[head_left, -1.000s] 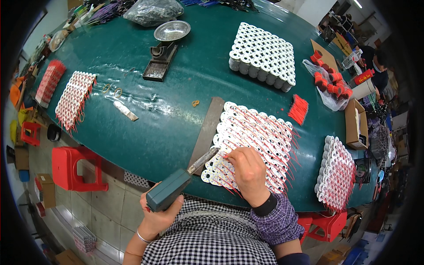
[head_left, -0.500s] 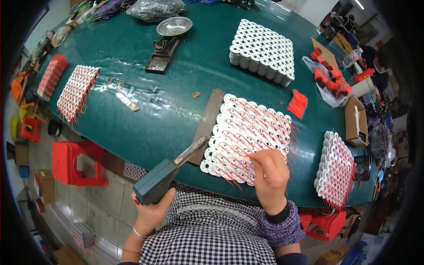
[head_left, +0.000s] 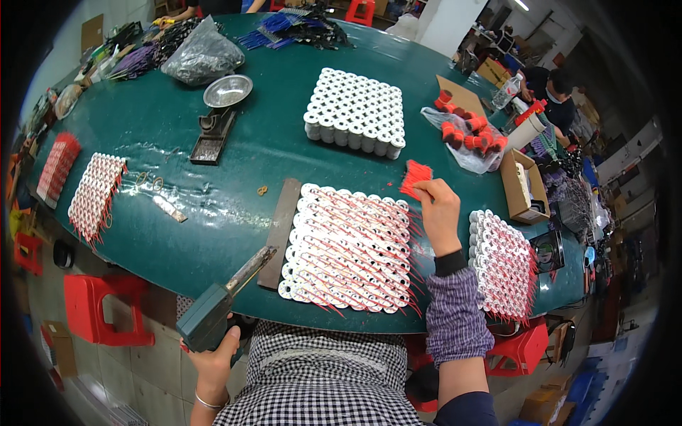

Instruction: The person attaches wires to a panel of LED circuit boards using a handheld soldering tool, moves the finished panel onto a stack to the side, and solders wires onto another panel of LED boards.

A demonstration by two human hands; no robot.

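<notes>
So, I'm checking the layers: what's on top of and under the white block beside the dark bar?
Thin red strands slant across the white block, some ends sticking out past its right edge. Whatever lies underneath it is covered.

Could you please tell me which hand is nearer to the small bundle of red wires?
Right. The right hand has its fingers at the near edge of the red wire bundle; the left hand is far to its lower left, gripping the green tool.
</notes>
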